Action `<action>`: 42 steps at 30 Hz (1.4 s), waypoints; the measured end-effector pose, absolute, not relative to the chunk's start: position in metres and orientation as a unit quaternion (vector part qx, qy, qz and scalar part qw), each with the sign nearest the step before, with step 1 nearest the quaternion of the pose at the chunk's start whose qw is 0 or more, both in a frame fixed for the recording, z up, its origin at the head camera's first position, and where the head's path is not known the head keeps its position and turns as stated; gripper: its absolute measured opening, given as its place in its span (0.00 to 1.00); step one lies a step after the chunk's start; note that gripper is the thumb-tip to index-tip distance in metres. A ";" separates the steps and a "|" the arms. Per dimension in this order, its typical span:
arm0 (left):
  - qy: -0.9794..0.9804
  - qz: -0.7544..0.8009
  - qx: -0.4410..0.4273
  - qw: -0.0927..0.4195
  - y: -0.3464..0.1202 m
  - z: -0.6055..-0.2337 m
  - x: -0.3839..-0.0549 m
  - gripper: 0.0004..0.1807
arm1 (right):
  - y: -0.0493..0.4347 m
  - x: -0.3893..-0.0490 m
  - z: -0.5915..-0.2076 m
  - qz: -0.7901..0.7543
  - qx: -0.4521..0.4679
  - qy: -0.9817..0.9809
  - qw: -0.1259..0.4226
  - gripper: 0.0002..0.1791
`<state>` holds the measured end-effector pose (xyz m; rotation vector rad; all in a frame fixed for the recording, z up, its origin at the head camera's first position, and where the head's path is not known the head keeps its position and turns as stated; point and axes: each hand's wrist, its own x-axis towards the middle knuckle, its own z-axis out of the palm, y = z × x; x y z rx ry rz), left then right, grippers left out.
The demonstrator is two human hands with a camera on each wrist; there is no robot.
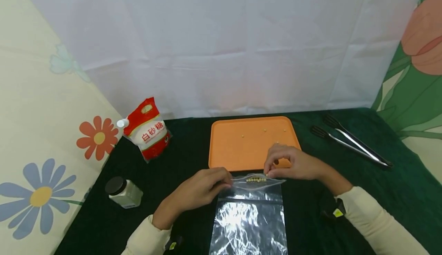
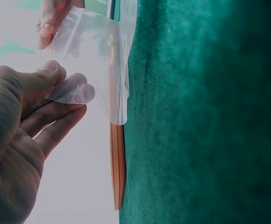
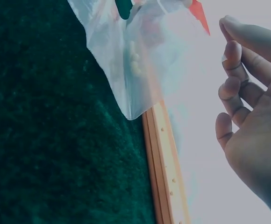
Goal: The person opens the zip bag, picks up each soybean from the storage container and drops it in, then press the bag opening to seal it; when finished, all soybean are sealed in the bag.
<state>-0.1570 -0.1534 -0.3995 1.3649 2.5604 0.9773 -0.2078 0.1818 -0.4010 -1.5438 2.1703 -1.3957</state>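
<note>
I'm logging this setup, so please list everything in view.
clear bag: at least one, transparent, front centre
tray: one, orange, behind bag
pellets: several, pale yellow, in bag, on tray
pouch: one, red and white, back left
jar: one, black-lidded, front left
tongs: one, silver and black, back right
tablecloth: one, dark green, underneath
backdrop: one, white, behind
floral fabric: two areas, multicoloured, sides
wrist devices: two, black, wrists
sleeves: two, cream, forearms
left hand: one, pinching bag's left edge
right hand: one, by bag's mouth, pinching pellet
</note>
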 end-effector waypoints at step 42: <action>0.826 0.327 0.458 0.037 -0.155 -0.402 -0.159 0.04 | 0.196 -0.257 -0.424 -0.300 -0.338 0.892 -0.005 0.04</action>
